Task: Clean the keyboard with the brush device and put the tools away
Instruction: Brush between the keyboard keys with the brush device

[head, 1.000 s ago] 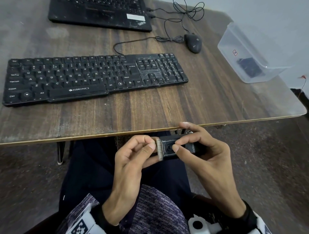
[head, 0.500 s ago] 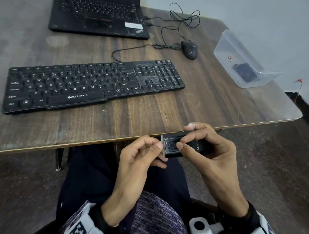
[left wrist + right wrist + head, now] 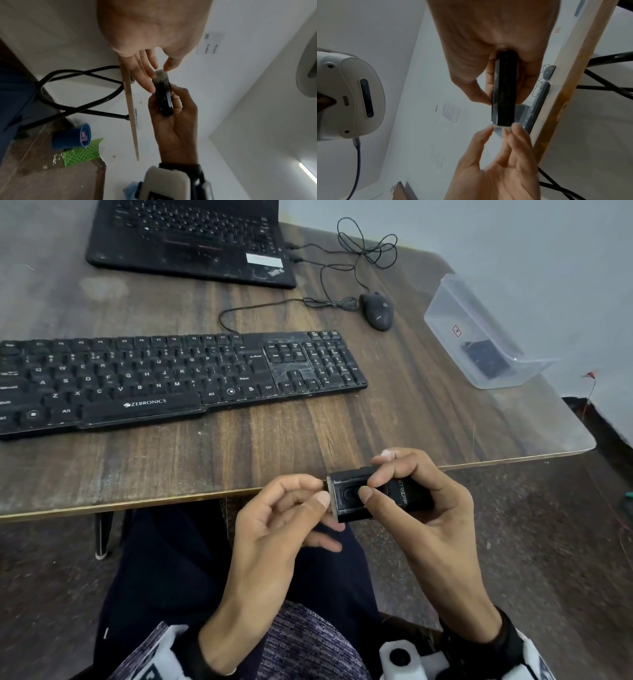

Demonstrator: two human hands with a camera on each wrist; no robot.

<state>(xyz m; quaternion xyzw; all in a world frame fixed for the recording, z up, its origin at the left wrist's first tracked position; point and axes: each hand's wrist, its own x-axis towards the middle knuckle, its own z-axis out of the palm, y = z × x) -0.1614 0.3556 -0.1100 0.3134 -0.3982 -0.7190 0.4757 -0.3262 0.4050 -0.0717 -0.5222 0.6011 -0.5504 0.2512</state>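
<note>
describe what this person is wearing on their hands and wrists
The left hand and right hand are bare, with no gloves. Each wrist has a black cuff and a white rounded camera housing strapped on. The right housing shows a round black opening. The left housing carries a black-and-white square-pattern marker.

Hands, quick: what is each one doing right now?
Left hand: pinches the pale end of the small black rectangular plastic device.
Right hand: grips that device's body, thumb on its face.
</note>
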